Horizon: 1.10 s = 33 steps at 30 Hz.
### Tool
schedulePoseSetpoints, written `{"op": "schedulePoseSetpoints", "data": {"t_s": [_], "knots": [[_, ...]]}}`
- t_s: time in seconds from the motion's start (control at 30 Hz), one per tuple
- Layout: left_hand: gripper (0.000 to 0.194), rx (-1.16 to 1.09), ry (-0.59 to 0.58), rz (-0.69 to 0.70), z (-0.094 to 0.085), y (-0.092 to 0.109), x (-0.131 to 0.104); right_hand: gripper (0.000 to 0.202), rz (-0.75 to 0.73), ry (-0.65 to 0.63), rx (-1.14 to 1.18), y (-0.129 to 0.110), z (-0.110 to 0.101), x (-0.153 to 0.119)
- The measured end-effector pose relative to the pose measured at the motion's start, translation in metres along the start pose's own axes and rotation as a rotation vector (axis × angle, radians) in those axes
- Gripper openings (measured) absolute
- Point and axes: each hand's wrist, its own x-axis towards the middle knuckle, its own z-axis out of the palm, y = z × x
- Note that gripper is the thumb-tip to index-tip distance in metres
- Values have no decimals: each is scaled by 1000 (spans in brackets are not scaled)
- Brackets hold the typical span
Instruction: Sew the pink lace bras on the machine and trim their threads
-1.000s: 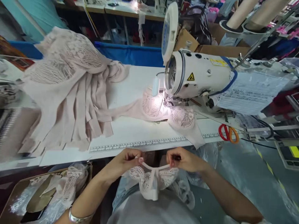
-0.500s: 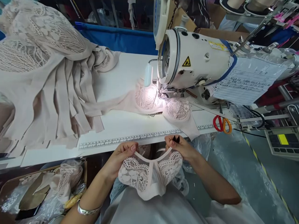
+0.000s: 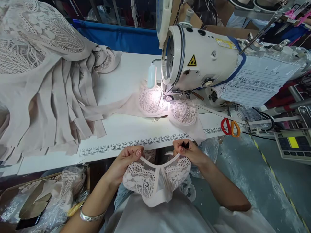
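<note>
Between my two hands a pale pink lace bra [image 3: 157, 181] is stretched by its top edge, hanging in front of my lap. My left hand [image 3: 130, 160] pinches the edge at one side, thumb on top. At the other side my right hand [image 3: 190, 151] is closed on the edge, with a small black pointed tool, perhaps snips, showing between the fingers. Beyond them, a second bra [image 3: 183, 112] lies on the white table [image 3: 126, 129], its middle at the needle area of the sewing machine [image 3: 199, 61] under a bright lamp.
A large pile of beige bras [image 3: 55, 97] covers the table's left side. Scissors [image 3: 230, 127] with red and orange handles hang at the right. A box of scraps [image 3: 48, 197] stands lower left. A control panel [image 3: 293, 144] is at far right.
The view has shifted slightly, so the table and machine appear a little further left and up. Both hands keep their hold on the bra, which stays nearly still.
</note>
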Motion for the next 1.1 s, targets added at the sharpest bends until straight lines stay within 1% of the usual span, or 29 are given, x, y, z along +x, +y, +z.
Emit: {"op": "schedulePoseSetpoints", "data": {"t_s": [0.2,0.3,0.4,0.47,0.5,0.53,0.57,0.6,0.63,0.7,0.73,0.77,0.8,0.83,0.87,0.9,0.97,1.0,1.1], "knots": [[56,12,2,-1,-4,-1,-2,54,-19,5,-47,0,0,-1],[56,26,-2,-10,-4,-1,-3,57,-20,0,-110,-3,-3,-1],[57,70,-23,-24,1,-1,3,62,15,-82,-273,-11,-3,1],[58,165,-55,-24,7,2,12,67,37,-161,-463,-16,0,3],[59,246,-72,-9,10,4,16,65,31,-207,-561,-19,2,3],[58,354,-70,29,13,6,20,57,13,-251,-637,-21,4,2],[54,491,-29,101,16,9,23,46,-11,-285,-683,-22,6,1],[48,654,48,218,19,11,23,38,-35,-307,-693,-24,7,-2],[39,834,149,378,23,13,22,35,-48,-315,-676,-25,8,-6],[14,1180,351,757,32,14,13,33,-45,-278,-602,-25,9,-15],[6,1314,389,918,36,12,6,32,-32,-242,-565,-24,10,-21],[7,1415,366,1026,41,8,-1,32,-21,-196,-537,-23,12,-26],[7,1485,292,1068,45,2,-9,32,-12,-140,-520,-21,15,-30],[7,1527,201,1066,48,-6,-15,31,-9,-79,-512,-19,19,-34],[11,1561,137,1047,51,-14,-20,29,-10,-23,-513,-16,24,-36],[15,1591,111,1031,53,-22,-24,28,-15,29,-517,-13,30,-38],[19,1636,130,1016,54,-35,-28,25,-37,99,-525,-9,41,-39],[18,1650,149,1013,54,-40,-29,24,-54,118,-533,-6,46,-39],[10,1617,162,1009,52,-42,-30,20,-175,115,-643,-2,53,-39]]}}
